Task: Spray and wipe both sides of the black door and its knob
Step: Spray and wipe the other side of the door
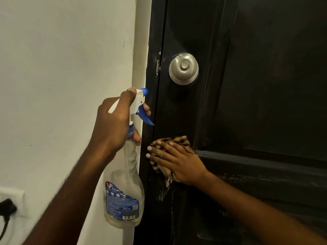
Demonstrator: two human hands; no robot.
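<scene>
The black panelled door (256,85) fills the right side, shut against its black frame. Its round silver knob (183,68) sits at upper centre. My left hand (115,124) grips the neck of a clear spray bottle (123,188) with a white and blue trigger head, nozzle pointing at the door edge below the knob, one finger on the trigger. My right hand (178,161) presses a brown checked cloth (169,144) flat on the door, below the knob near the left edge.
A white wall (62,68) runs along the left of the door frame. Low on that wall sits a white socket (12,200) with a black plug and cable in it. Pale streaks show on the door's lower panel.
</scene>
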